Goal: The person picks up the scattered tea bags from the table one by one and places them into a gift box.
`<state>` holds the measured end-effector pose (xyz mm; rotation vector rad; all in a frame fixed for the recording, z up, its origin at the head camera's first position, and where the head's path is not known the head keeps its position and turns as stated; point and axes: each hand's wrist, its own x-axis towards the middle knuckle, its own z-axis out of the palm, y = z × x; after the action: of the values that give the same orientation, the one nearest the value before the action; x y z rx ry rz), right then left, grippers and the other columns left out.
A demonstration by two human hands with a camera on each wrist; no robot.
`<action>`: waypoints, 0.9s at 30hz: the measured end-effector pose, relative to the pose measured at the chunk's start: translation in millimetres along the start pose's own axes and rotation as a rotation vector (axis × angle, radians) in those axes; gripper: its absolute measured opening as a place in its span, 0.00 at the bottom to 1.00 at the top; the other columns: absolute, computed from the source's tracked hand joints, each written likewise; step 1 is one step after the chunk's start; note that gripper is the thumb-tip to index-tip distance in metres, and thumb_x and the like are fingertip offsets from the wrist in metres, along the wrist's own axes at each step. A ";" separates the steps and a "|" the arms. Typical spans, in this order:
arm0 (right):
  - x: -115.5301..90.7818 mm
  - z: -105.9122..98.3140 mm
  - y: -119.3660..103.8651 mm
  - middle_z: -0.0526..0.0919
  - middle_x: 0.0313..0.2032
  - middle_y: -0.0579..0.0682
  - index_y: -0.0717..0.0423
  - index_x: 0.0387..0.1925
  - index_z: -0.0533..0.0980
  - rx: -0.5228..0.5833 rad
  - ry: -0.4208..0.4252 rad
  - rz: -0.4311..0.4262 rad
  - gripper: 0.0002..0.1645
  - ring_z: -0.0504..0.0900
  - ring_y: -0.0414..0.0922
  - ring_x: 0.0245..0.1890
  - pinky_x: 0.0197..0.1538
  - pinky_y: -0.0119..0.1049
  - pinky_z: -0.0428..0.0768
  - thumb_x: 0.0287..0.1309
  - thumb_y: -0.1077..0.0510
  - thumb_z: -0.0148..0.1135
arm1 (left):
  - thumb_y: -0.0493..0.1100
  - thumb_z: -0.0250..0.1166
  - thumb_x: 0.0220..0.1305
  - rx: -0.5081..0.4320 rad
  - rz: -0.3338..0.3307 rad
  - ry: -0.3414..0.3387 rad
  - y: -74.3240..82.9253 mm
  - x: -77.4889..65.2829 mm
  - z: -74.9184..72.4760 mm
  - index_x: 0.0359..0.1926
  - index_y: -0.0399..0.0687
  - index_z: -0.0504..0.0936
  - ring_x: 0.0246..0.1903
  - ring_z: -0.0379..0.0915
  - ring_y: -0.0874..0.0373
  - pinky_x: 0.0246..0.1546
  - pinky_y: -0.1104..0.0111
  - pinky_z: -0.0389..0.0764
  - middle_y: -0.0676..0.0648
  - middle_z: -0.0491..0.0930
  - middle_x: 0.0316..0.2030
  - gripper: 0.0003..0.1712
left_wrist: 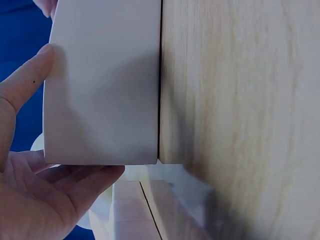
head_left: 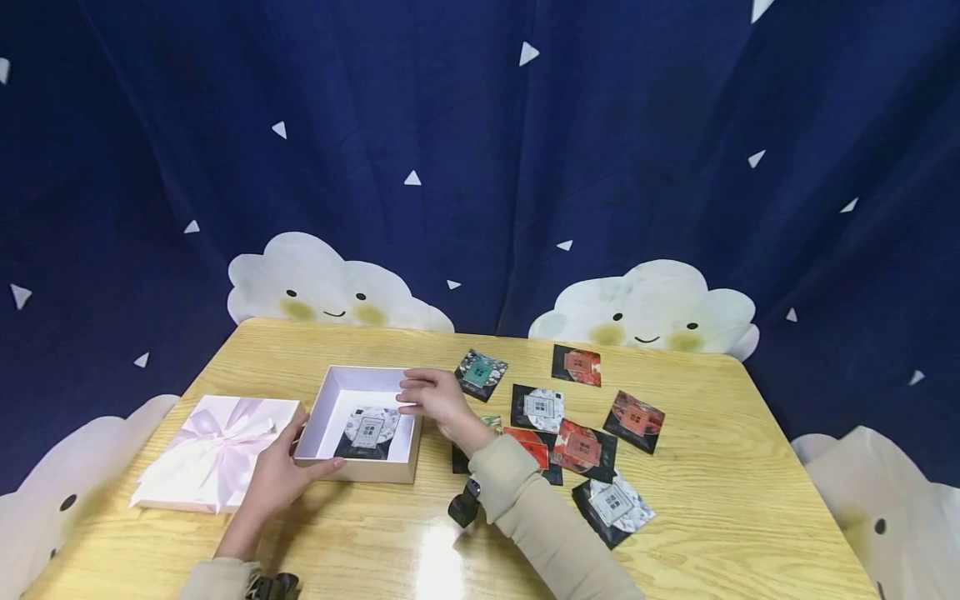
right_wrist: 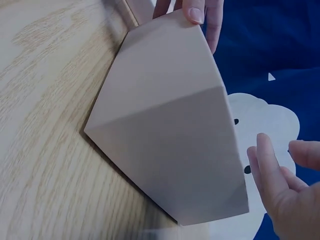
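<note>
An open pale pink box [head_left: 409, 472] stands on the table, with a black-and-white square sachet [head_left: 367, 433] lying flat inside. My left hand [head_left: 279, 479] holds the box at its near left corner, thumb at the front rim and fingers along the left side. In the left wrist view, the thumb and fingers [left_wrist: 95, 187] touch two sides of that corner. Over the box's right wall hovers my right hand [head_left: 438, 400], its fingers [right_wrist: 270, 165] apart and relaxed, with nothing visible in them. The right wrist view shows it beside the box's outer wall [right_wrist: 170, 160].
Left of the box lies a white lid [head_left: 225, 450] with a pale ribbon bow. Several sachets spread to the right, including a green one [head_left: 480, 373], a red one [head_left: 577, 365] and a white-patterned one [head_left: 613, 507]. My right forearm partly covers some. A dark blue curtain hangs behind the table.
</note>
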<state>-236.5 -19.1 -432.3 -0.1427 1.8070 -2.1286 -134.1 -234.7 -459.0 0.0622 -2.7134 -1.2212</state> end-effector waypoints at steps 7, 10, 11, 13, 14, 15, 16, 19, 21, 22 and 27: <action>-10.3 -12.0 -9.5 0.72 0.50 0.70 0.72 0.56 0.66 0.016 -0.061 0.021 0.25 0.82 0.49 0.37 0.41 0.40 0.80 0.55 0.72 0.55 | 0.49 0.74 0.43 -0.002 -0.003 0.003 0.3 -0.1 -0.5 0.63 0.26 0.57 0.49 0.67 0.31 0.45 0.47 0.72 0.25 0.65 0.55 0.53; -15.1 -18.1 -13.0 0.73 0.50 0.68 0.71 0.56 0.66 0.014 -0.078 0.022 0.25 0.81 0.50 0.39 0.44 0.43 0.79 0.56 0.71 0.55 | 0.48 0.74 0.42 -0.005 -0.008 0.008 -0.5 0.2 0.0 0.62 0.26 0.58 0.48 0.68 0.31 0.45 0.47 0.72 0.24 0.66 0.53 0.52; -16.7 -20.2 -14.0 0.73 0.50 0.68 0.71 0.57 0.66 0.013 -0.083 0.021 0.25 0.81 0.50 0.39 0.44 0.44 0.78 0.56 0.70 0.55 | 0.48 0.74 0.42 -0.005 -0.008 0.009 -1.0 0.3 0.2 0.62 0.27 0.58 0.48 0.68 0.32 0.45 0.47 0.72 0.24 0.67 0.53 0.52; -19.9 -24.5 -15.9 0.74 0.49 0.66 0.70 0.56 0.66 0.015 -0.097 0.018 0.24 0.81 0.51 0.40 0.46 0.46 0.77 0.57 0.70 0.55 | 0.48 0.74 0.42 -0.008 -0.010 0.010 -1.5 0.5 0.5 0.61 0.27 0.59 0.48 0.68 0.32 0.45 0.47 0.72 0.25 0.67 0.53 0.51; -20.7 -26.7 -16.5 0.75 0.47 0.65 0.71 0.56 0.66 0.009 -0.103 0.011 0.24 0.81 0.51 0.40 0.46 0.46 0.77 0.57 0.69 0.55 | 0.49 0.74 0.42 -0.007 -0.015 0.009 -1.2 0.4 0.3 0.61 0.27 0.59 0.48 0.68 0.32 0.45 0.47 0.72 0.25 0.67 0.53 0.51; -22.0 -28.7 -17.5 0.76 0.45 0.63 0.71 0.55 0.67 0.007 -0.108 0.007 0.23 0.81 0.51 0.40 0.46 0.47 0.76 0.57 0.69 0.55 | 0.49 0.74 0.42 -0.008 -0.020 0.007 -1.0 0.5 0.1 0.61 0.27 0.60 0.48 0.69 0.32 0.45 0.48 0.72 0.25 0.68 0.53 0.51; -23.2 -30.8 -18.4 0.77 0.45 0.62 0.71 0.55 0.67 0.006 -0.114 0.002 0.23 0.81 0.51 0.40 0.47 0.48 0.76 0.58 0.68 0.56 | 0.49 0.75 0.42 -0.009 -0.023 0.005 -0.7 0.5 -0.1 0.61 0.27 0.60 0.48 0.69 0.32 0.45 0.48 0.72 0.25 0.68 0.53 0.51; -26.6 -36.8 -21.8 0.76 0.44 0.63 0.71 0.54 0.67 -0.009 -0.124 -0.014 0.22 0.81 0.53 0.40 0.47 0.49 0.75 0.58 0.67 0.56 | 0.49 0.75 0.42 -0.005 -0.033 0.000 0.0 1.0 -1.0 0.61 0.27 0.60 0.48 0.69 0.33 0.46 0.48 0.72 0.26 0.68 0.52 0.51; -29.8 -40.4 -25.5 0.75 0.45 0.66 0.71 0.54 0.67 -0.011 -0.131 -0.019 0.23 0.80 0.54 0.41 0.48 0.49 0.75 0.58 0.67 0.56 | 0.49 0.75 0.41 -0.004 -0.030 -0.001 0.1 1.6 -1.6 0.60 0.27 0.60 0.47 0.69 0.33 0.46 0.48 0.72 0.26 0.69 0.52 0.50; -31.3 -42.2 -27.4 0.74 0.46 0.67 0.71 0.55 0.67 -0.015 -0.133 -0.024 0.23 0.80 0.55 0.42 0.48 0.49 0.75 0.58 0.67 0.56 | 0.49 0.75 0.41 -0.003 -0.029 -0.002 0.0 1.9 -1.7 0.60 0.27 0.61 0.47 0.69 0.33 0.45 0.48 0.72 0.26 0.69 0.52 0.50; -38.3 -48.5 -37.1 0.77 0.44 0.64 0.70 0.54 0.68 -0.019 -0.117 -0.034 0.22 0.81 0.54 0.40 0.43 0.44 0.79 0.57 0.67 0.57 | 0.48 0.75 0.41 -0.006 -0.027 -0.005 -0.5 2.2 -1.6 0.60 0.27 0.61 0.47 0.69 0.33 0.46 0.48 0.72 0.26 0.69 0.52 0.50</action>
<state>-222.1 43.6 -399.6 -0.2982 1.7693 -2.0801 -136.0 -236.5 -458.0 0.0960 -2.7219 -1.2383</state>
